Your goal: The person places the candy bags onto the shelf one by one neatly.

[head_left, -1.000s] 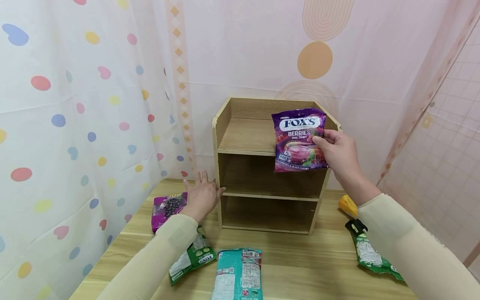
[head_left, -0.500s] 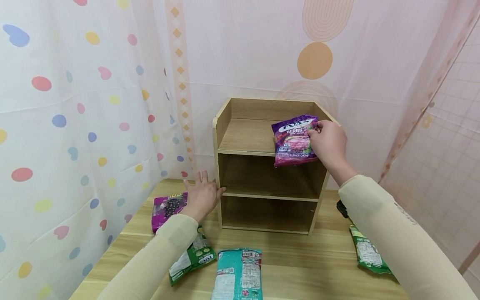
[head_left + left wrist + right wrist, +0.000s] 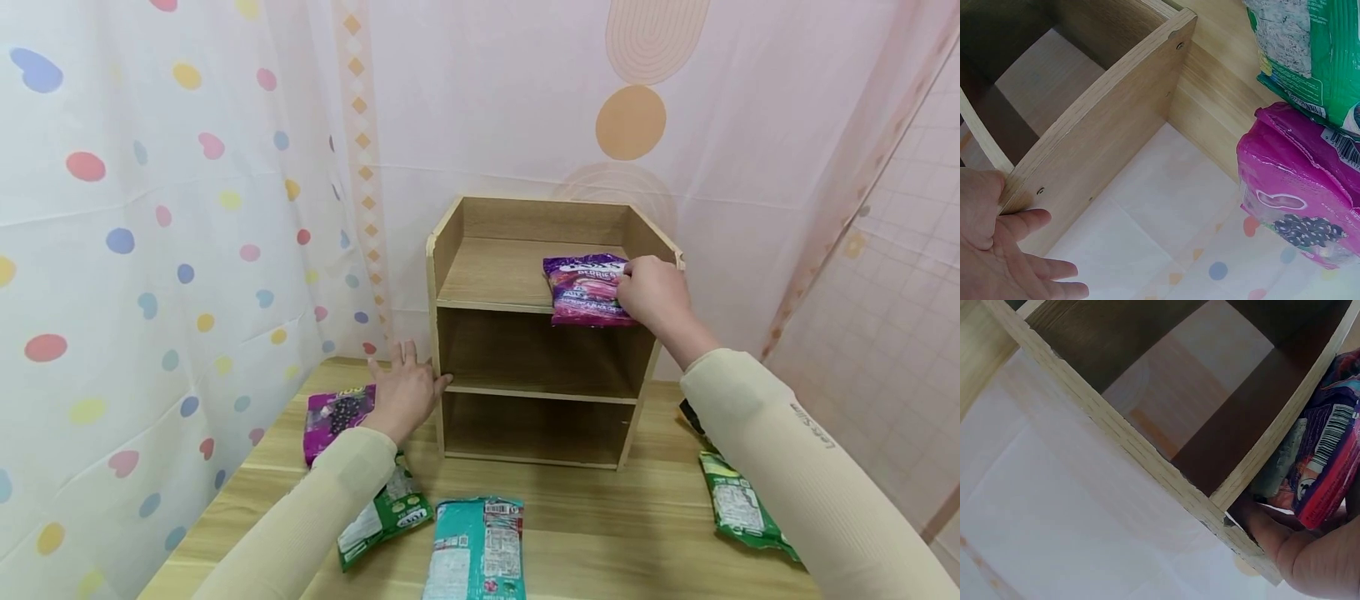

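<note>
At the front right of the top tier (image 3: 491, 275), the right hand (image 3: 657, 293) grips the Berries bag (image 3: 585, 293). The left hand (image 3: 405, 392), fingers spread, touches the left wall (image 3: 447, 250) of the shelf (image 3: 536, 352).

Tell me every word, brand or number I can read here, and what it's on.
"BERRIES": the purple candy bag in the right hand.
"FOX'S": same bag, above it, squashed by the tilt.
"Slim": right sleeve; the letters before it are unclear.
Too small or blurred: the rest of that bag's print, and the lettering on the magenta bag, teal bag, left green bag and right green bag.
</note>
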The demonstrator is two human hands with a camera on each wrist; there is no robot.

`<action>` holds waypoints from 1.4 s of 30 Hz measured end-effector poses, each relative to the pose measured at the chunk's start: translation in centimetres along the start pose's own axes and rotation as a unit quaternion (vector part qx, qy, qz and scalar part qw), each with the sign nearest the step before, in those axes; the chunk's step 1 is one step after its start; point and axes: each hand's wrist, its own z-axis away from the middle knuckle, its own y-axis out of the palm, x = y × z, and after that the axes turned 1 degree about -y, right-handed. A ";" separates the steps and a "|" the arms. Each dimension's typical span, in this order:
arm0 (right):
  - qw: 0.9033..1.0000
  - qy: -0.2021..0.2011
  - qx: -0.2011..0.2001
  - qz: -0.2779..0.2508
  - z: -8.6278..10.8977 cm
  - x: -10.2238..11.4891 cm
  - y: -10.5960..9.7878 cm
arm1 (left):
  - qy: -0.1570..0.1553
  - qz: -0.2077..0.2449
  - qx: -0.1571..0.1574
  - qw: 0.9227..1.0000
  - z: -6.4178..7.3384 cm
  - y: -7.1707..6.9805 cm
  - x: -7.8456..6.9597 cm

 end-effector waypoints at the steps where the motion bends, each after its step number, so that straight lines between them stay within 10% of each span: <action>1: 1.000 -0.006 -0.001 0.007 0.1 0.0 0.1 | 0.000 0.001 0.001 1.000 0.0 0.0 0.0; 10: 0.986 -0.143 -0.089 -0.009 1.4 0.6 1.5 | 0.000 0.002 -0.002 1.000 0.1 0.0 -0.1; 17: 0.880 -0.420 -0.221 -0.006 2.4 -0.7 3.3 | 0.002 -0.001 -0.013 1.000 0.1 0.0 -0.1; 21: 0.851 -0.456 -0.261 0.011 2.7 -1.5 4.0 | 0.001 0.000 -0.014 1.000 0.0 0.1 -0.1; 29: 0.832 -0.469 -0.285 0.076 3.1 -2.6 4.7 | -0.001 -0.005 -0.008 1.000 -0.1 0.2 0.0; 42: 0.855 -0.432 -0.266 0.109 3.3 -3.4 5.4 | 0.000 -0.004 -0.011 1.000 0.0 0.1 0.0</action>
